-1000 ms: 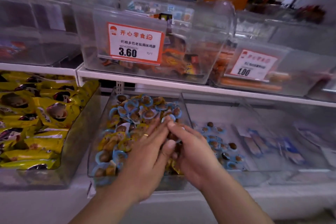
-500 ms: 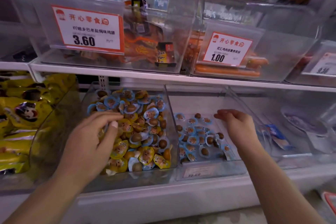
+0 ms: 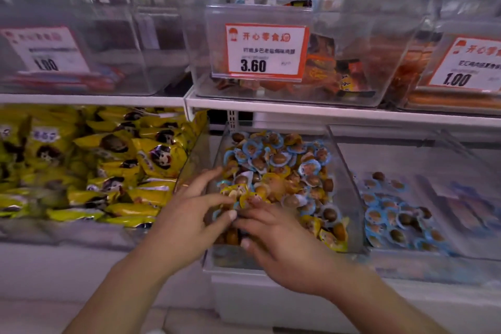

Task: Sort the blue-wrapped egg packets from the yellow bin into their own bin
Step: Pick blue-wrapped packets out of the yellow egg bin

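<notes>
A clear mixed bin (image 3: 349, 184) on the lower shelf holds yellow egg packets (image 3: 331, 239) and blue-wrapped egg packets (image 3: 252, 150) piled together. To its right, another clear bin (image 3: 412, 262) holds only blue-wrapped packets (image 3: 379, 215). Both my hands are at the front left of the mixed bin. My left hand (image 3: 187, 219) reaches in with its fingers spread, touching the packets. Beside it, my right hand (image 3: 282, 241) lies on the pile with its fingertips among the packets. Motion blur hides whether it holds one.
A bin of large yellow snack bags (image 3: 108, 165) sits to the left. The shelf above (image 3: 325, 111) carries clear bins with price tags reading 3.60 (image 3: 267, 51) and 1.00 (image 3: 466, 65). Flat blue packs (image 3: 461, 203) lie at the far right.
My right hand has come back from the blue bin on the right to the mixed bin. My left hand has stayed at the mixed bin, and the view has swung left.
</notes>
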